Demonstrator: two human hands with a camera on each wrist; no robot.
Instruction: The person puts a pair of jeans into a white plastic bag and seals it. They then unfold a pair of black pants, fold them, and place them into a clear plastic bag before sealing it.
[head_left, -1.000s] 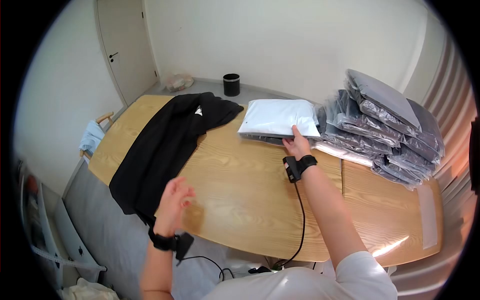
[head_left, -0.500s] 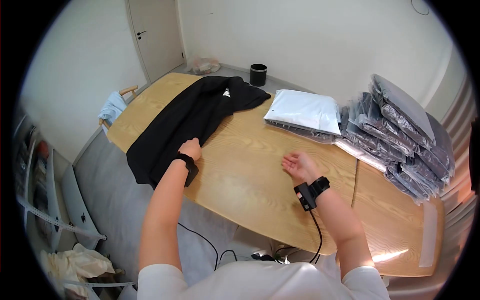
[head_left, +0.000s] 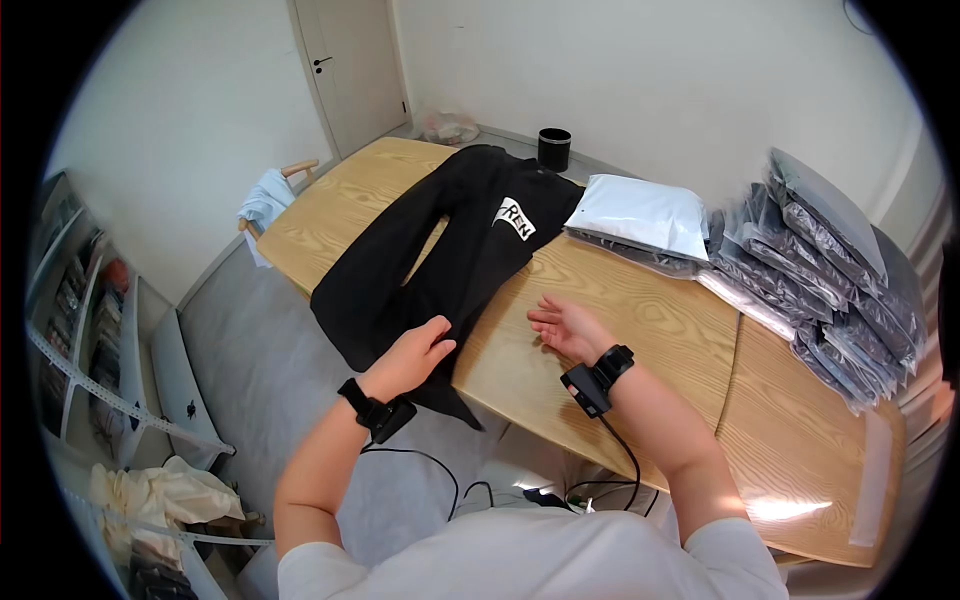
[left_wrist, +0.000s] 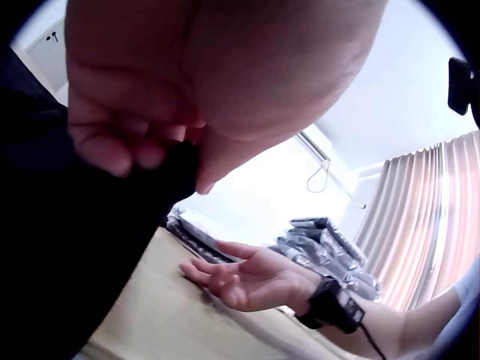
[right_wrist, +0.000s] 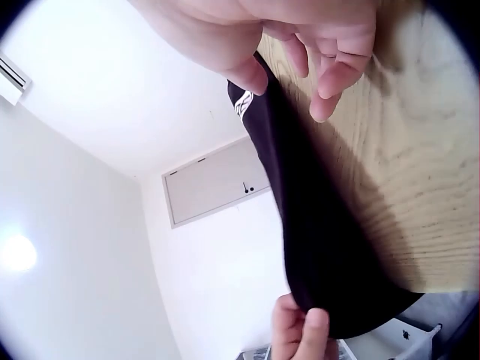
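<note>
A black garment (head_left: 455, 260) lies lengthwise across the table, a white patch with dark letters (head_left: 516, 219) facing up on its far part. My left hand (head_left: 408, 360) pinches its near edge between thumb and fingers, and cloth hangs below that hand past the table edge. The pinch shows in the left wrist view, where black cloth (left_wrist: 82, 247) comes out from under the fingers. Over the wood to the right of the garment is my right hand (head_left: 570, 328), palm turned up, fingers loosely bent and holding nothing.
A white plastic-wrapped package (head_left: 645, 215) lies on dark ones at the table's back. To its right rises a pile of clear-bagged dark garments (head_left: 830, 270). Behind the table stands a black bin (head_left: 554, 150); a chair with light blue cloth (head_left: 265, 200) is at left.
My right hand has come off the white package and drawn back toward me. My left hand has reached the garment and pulled its near edge rightward, spreading it so the lettered patch shows.
</note>
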